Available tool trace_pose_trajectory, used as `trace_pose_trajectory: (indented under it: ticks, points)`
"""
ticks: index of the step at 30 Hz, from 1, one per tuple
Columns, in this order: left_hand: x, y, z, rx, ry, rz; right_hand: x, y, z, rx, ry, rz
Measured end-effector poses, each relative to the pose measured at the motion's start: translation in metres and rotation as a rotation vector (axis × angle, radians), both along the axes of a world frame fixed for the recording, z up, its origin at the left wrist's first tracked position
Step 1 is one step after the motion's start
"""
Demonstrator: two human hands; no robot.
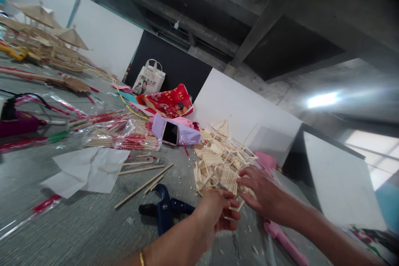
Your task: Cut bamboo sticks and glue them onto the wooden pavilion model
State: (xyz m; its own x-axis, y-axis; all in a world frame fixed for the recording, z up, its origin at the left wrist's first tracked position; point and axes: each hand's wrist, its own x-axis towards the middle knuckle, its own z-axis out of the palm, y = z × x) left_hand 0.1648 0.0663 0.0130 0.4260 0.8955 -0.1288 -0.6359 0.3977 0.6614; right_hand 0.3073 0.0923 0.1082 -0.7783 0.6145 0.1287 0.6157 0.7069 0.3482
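One heap of wooden pieces [215, 158]: pale, straw-coloured, made up of thin straight sticks. Includes a ribbed panel [228, 177] of sticks laid side by side, open angular frames [243, 156] towards the right, and a peaked, slatted section [222, 128] at the back. Piled loosely, with parts tilted at differing angles and ends projecting. Located directly beyond the fingers of both hands, with the near edge at the fingertips.

Left hand [218, 210]: at the near side of the ribbed panel, fingers curled; not possible to tell whether closed on a piece. Right hand [260, 191]: at the right side of the panel, fingers bent, thumb lower; likewise not possible to tell whether gripping a stick.

Left of the left fingers: a blue cutter [164, 212], then loose sticks [144, 186]. Farther beyond the left fingers: a phone [171, 133] on a lilac sheet [193, 135]. Nearer than the right fingers: a pink tool [285, 241].
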Motion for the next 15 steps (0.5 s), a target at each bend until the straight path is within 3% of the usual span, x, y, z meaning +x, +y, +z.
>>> trace_pose_trajectory:
  ticks: [15]
  points:
    - [0.0002,-0.0004,-0.0028,0.011,-0.012,0.011,0.0026,0.0013,0.0013,0.036,0.029,0.037]
